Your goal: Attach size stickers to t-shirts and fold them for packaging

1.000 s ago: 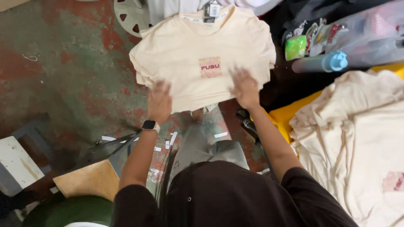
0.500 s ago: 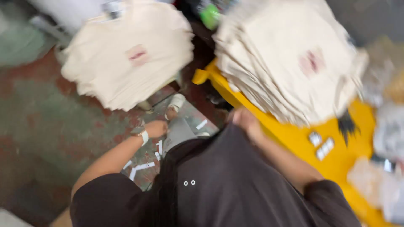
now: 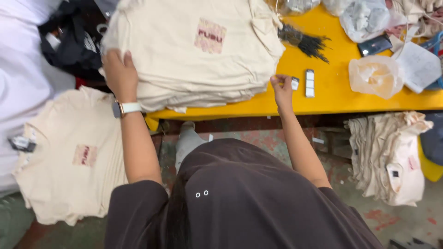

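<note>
A thick stack of cream T-shirts with a small red print lies on the yellow table. My left hand, with a white watch on the wrist, rests on the stack's left edge. My right hand pinches a small white tag on the table, just right of the stack. Another white tag strip lies beside it. A single cream T-shirt lies spread out low at the left.
A bundle of black tag pins, clear plastic bags, a phone and papers sit on the table's right part. Another pile of cream shirts stands below the table at right. Dark clothes lie at upper left.
The view has swung from the single spread shirt to the table. My left hand now lies on the stack and my right hand has reached a tag.
</note>
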